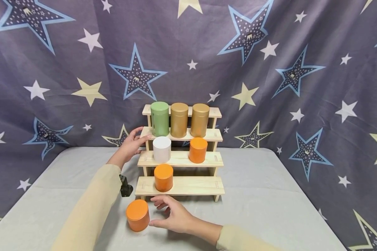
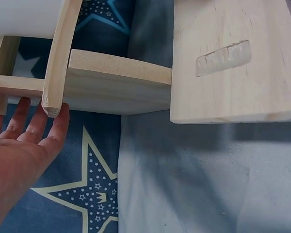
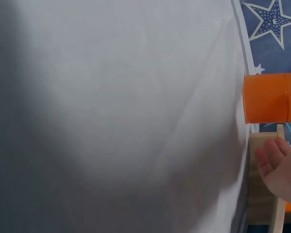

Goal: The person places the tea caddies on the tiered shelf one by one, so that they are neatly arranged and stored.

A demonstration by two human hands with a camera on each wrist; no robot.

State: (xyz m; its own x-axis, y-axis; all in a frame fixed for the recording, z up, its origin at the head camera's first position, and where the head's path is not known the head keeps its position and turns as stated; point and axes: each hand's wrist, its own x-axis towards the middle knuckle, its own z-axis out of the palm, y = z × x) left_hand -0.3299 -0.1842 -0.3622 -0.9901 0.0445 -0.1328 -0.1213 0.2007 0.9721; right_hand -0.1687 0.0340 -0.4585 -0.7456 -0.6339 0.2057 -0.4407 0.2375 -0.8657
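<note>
My left hand [image 1: 130, 146] grips the left end of a tiered wooden shelf [image 1: 194, 185], at its second board from the top. The left wrist view has its fingers [image 2: 52, 133] against that board's end; the thumb is hard to make out. In front of the shelf, an orange tin [image 1: 137, 215] stands upright on the table. My right hand [image 1: 176, 216] is just right of this tin, thumb and fingers spread apart. Seen from the right wrist, the fingers [image 3: 272, 158] stand clear of the tin [image 3: 266, 98], while the thumb is close to its lid.
A green tin [image 1: 160, 119] and two gold tins [image 1: 179, 120] [image 1: 200, 120] stand on the second board. Below them are a white tin [image 1: 161, 150] and an orange one [image 1: 198, 150]. The lowest board bears another orange tin [image 1: 163, 177]. Behind hangs a star-patterned curtain [image 1: 176, 42].
</note>
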